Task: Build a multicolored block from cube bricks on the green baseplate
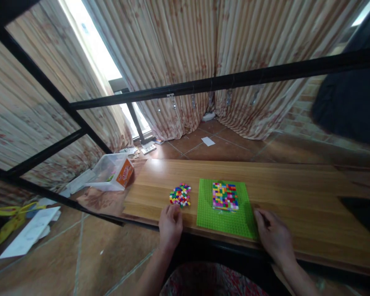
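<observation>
Left hand (171, 224): fingers curled and drawn in, tips at the near edge of the loose bricks (180, 195); cannot tell whether the grip is pinching a brick or pressed together on nothing.
Right hand (274, 234): fingers curled, thumb side just beside the right edge of the plate (223, 225), near its near corner; cannot tell whether it touches the plate, or whether the grip is spread or pinching something small.
Bricks: small, mixed colours, in one loose pile on the worktop (154, 181), left of the plate and apart from it.
Plate: green, studded, lying flat between the pile and the right hand, its near side close to the worktop's near edge.
Block (225, 196): roughly square, of many bricks in mixed colours, on the plate, toward its far side.
Worktop: wood-patterned, long; a dark flat item (362, 216) at the right end.
Tub (100, 174): clear, orange label (124, 173) on its side, beyond the left end of the worktop; some green contents, too small to identify.
Floor (110, 250): brown tile; white paper (208, 141) lying beyond the worktop.
Bar (185, 87): black, crossing in front of the curtains (178, 49); curtains striped, with reddish patterning.
</observation>
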### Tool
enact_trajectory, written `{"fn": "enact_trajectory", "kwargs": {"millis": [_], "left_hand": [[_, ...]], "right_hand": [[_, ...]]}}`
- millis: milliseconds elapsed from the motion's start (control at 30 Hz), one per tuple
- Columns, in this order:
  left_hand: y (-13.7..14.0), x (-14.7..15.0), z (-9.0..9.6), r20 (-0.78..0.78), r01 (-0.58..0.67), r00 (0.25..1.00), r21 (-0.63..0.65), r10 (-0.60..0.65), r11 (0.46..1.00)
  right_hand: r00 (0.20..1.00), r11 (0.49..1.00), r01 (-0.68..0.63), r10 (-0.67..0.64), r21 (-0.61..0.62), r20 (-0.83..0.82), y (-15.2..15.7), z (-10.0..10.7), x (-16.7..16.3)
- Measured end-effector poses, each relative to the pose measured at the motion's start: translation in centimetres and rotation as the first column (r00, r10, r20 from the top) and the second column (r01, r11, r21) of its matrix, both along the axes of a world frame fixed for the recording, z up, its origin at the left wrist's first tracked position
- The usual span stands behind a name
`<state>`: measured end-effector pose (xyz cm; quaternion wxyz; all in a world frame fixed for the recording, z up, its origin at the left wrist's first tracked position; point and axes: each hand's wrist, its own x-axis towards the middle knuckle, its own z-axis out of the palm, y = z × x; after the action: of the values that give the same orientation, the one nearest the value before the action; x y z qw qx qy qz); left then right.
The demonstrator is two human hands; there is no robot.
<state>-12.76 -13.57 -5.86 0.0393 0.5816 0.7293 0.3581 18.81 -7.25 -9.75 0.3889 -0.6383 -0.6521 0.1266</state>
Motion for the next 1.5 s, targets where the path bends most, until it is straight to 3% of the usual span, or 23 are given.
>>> {"fn": "enact_trajectory", "kwargs": {"millis": [133, 300, 567, 700, 833, 1000, 1133, 1300, 1500], "left_hand": [[1.3, 0.3, 0.3, -0.093, 0.072, 0.993, -0.034, -0.074, 0.997], [3.4, 0.8, 0.8, -0.267, 0.197, 0.938, -0.118, -0.222, 0.973], [5.4, 0.8, 1.5, -0.365, 0.233, 0.891, -0.139, -0.269, 0.962], [6.3, 1.5, 2.0, -0.254, 0.250, 0.934, -0.038, -0.251, 0.968], [6.6, 3.9, 3.4, -0.004, 0.274, 0.962, 0.009, -0.274, 0.962], [6.1, 8.6, 5.3, 0.220, 0.395, 0.898, -0.023, -0.381, 0.918], [6.4, 11.0, 5.7, 0.272, 0.472, 0.851, -0.022, -0.449, 0.881], [7.2, 11.6, 5.1, 0.172, 0.495, 0.858, -0.034, -0.483, 0.868], [7.5, 11.7, 4.9, -0.133, 0.483, 0.863, -0.063, -0.487, 0.873]], "right_hand": [[0.995, 0.997, -0.042, 0.035, 0.068, 0.093, 0.0, -0.4, -0.5], [0.991, 0.997, -0.042, 0.033, 0.066, 0.133, -0.2, -0.4, -0.6], [0.989, 0.997, -0.042, 0.033, 0.063, 0.146, -0.3, 0.1, -1.0], [0.992, 0.998, -0.052, 0.047, 0.040, 0.117, -0.3, 0.3, -1.2], [0.996, 0.998, -0.052, 0.050, 0.032, 0.074, -0.3, 0.4, -1.3], [0.996, 0.999, -0.044, 0.043, 0.020, 0.077, -0.2, 0.4, -1.4], [0.995, 0.998, -0.058, 0.056, 0.016, 0.079, -0.3, 0.5, -1.4], [0.996, 0.999, -0.046, 0.044, 0.026, 0.074, -0.3, 0.9, -1.7], [0.996, 0.998, -0.057, 0.058, -0.006, 0.074, -0.3, 1.2, -1.7]]}}
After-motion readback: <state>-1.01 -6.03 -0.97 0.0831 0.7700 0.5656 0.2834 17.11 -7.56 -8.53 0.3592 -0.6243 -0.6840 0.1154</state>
